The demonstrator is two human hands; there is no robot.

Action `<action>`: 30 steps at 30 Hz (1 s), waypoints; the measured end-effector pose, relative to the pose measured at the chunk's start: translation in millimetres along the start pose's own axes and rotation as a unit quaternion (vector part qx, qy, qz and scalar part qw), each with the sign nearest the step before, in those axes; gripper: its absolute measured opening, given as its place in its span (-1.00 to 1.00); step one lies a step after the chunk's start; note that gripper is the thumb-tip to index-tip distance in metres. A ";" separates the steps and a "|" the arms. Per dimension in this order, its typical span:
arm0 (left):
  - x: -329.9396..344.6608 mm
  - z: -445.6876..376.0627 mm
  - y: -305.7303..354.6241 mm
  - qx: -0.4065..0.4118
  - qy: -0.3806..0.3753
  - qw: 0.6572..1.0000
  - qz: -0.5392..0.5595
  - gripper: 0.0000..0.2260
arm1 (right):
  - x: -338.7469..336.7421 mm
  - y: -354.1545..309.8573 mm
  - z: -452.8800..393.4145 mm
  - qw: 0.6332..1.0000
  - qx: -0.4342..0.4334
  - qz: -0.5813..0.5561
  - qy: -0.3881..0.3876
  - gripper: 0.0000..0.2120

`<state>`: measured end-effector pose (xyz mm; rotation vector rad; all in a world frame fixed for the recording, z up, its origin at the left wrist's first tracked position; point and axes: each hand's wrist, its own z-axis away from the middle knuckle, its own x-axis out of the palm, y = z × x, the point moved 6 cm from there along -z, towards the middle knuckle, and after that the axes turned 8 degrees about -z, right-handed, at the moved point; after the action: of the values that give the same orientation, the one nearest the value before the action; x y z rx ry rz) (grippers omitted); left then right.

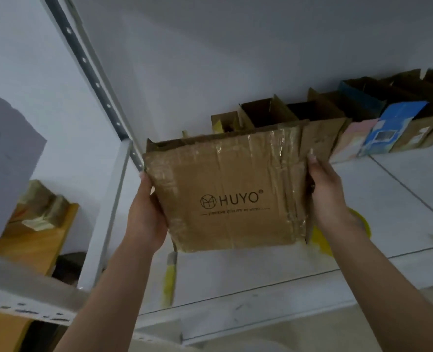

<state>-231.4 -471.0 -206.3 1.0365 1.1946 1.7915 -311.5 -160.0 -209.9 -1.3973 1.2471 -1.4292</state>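
Cardboard box [225,194] held in both our hands above a white shelf [388,199]
Our left hand [146,219] grips its left edge and our right hand [327,191] grips its right edge; the taped box, printed HUYO, is at the shelf's left end beside a metal post [96,80]; open cartons [268,110] line the wall behind.

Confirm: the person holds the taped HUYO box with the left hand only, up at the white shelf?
No. The head view shows both hands holding the HUYO box: left hand on its left edge, right hand on its right edge, at the white shelf.
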 end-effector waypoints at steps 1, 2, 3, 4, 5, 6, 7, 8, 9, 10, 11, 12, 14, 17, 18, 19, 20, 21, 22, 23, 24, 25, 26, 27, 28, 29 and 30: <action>-3.8 -1.6 1.1 -0.004 -0.015 1.000 -0.001 -0.46 | 1.5 1.9 5.6 1.000 0.008 0.001 0.008 -0.78; -7.2 -3.7 2.0 -0.002 -0.028 1.000 -0.005 -0.47 | 1.6 4.2 10.5 1.000 0.012 -0.004 0.017 -0.80; -9.9 -5.4 1.9 0.004 -0.040 0.999 -0.007 -0.50 | 2.4 3.8 16.8 1.000 0.013 -0.013 0.021 -0.80; -12.7 -6.7 0.9 0.014 -0.047 0.999 -0.009 -0.55 | 0.9 6.5 20.0 1.000 0.012 -0.013 0.025 -0.78; -14.7 -8.6 -0.9 0.023 -0.052 0.998 -0.010 -0.60 | 0.1 6.3 24.8 0.999 0.013 -0.010 0.033 -0.75; -16.0 -9.7 -3.6 0.031 -0.059 0.998 -0.012 -0.65 | -1.1 6.9 28.2 0.999 0.012 -0.012 0.039 -0.75; -15.6 -10.8 -7.4 0.037 -0.071 0.997 -0.014 -0.66 | -1.6 6.2 33.1 0.999 0.016 -0.021 0.044 -0.76; -14.1 -11.5 -11.1 0.043 -0.086 0.995 -0.017 -0.67 | -4.8 10.4 37.0 0.998 0.031 -0.032 0.046 -0.76; -11.9 -11.4 -14.1 0.052 -0.101 0.993 -0.020 -0.68 | -6.0 12.8 41.9 0.996 0.052 -0.051 0.051 -0.75; -9.3 -10.1 -15.9 0.062 -0.115 0.991 -0.023 -0.66 | -8.1 16.7 45.5 0.991 0.075 -0.092 0.062 -0.71; -5.9 -7.8 -17.0 0.072 -0.131 0.988 -0.026 -0.61 | -7.7 19.3 49.2 0.982 0.101 -0.144 0.073 -0.63; -2.5 -5.4 -18.4 0.076 -0.149 0.986 -0.026 -0.57 | -8.5 22.0 51.8 0.972 0.115 -0.191 0.073 -0.53; 1.7 -2.3 -21.1 0.070 -0.174 0.982 -0.012 -0.52 | -1.2 19.5 55.6 0.965 0.122 -0.229 0.036 -0.49; -0.7 -5.2 -20.6 0.081 -0.187 0.979 -0.004 -0.58 | 9.5 15.5 59.9 0.969 0.110 -0.220 -0.011 -0.52; -0.4 -6.4 -20.5 0.080 -0.194 0.978 -0.003 -0.60 | 8.6 17.5 59.4 0.976 0.090 -0.194 -0.032 -0.50; -0.3 -7.2 -22.1 0.069 -0.195 0.978 0.003 -0.60 | 11.1 18.1 61.8 0.983 0.072 -0.164 -0.051 -0.51; -2.0 -7.9 -25.0 0.053 -0.187 0.981 0.009 -0.59 | 10.2 22.1 64.3 0.988 0.060 -0.132 -0.061 -0.53; -5.1 -8.6 -28.2 0.043 -0.175 0.983 0.012 -0.57 | 11.3 25.1 67.3 0.989 0.062 -0.118 -0.068 -0.54; -8.0 -8.3 -31.3 0.045 -0.172 0.984 0.009 -0.57 | 10.5 27.9 69.9 0.990 0.061 -0.111 -0.069 -0.53; -9.5 -7.7 -33.4 0.058 -0.177 0.982 0.000 -0.56 | 9.8 29.2 71.4 0.990 0.057 -0.107 -0.067 -0.50; -11.9 -7.5 -35.1 0.075 -0.183 0.980 -0.011 -0.54 | 7.3 29.5 72.4 0.992 0.049 -0.098 -0.062 -0.47; -13.5 -7.1 -35.2 0.092 -0.185 0.978 -0.021 -0.49 | 4.7 29.3 72.8 0.993 0.041 -0.093 -0.056 -0.46; -14.3 -6.0 -33.6 0.105 -0.187 0.976 -0.025 -0.43 | 2.1 28.7 72.8 0.995 0.032 -0.083 -0.051 -0.46; -14.6 -5.1 -31.7 0.113 -0.190 0.975 -0.026 -0.39 | 1.4 27.5 72.4 0.996 0.023 -0.073 -0.052 -0.45; -14.0 -3.8 -29.8 0.119 -0.190 0.974 -0.029 -0.38 | 1.7 26.2 72.4 0.997 0.018 -0.061 -0.054 -0.45; -13.7 -2.4 -28.6 0.122 -0.190 0.974 -0.033 -0.43 | 2.0 25.8 72.4 0.997 0.013 -0.057 -0.054 -0.48; -12.6 -0.7 -27.2 0.124 -0.189 0.973 -0.040 -0.51 | 2.7 25.1 72.1 0.997 0.006 -0.057 -0.055 -0.54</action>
<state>-223.2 -474.3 -234.9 1.3808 1.2157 1.3276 -243.2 -177.5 -239.3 -1.5386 1.1032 -1.4139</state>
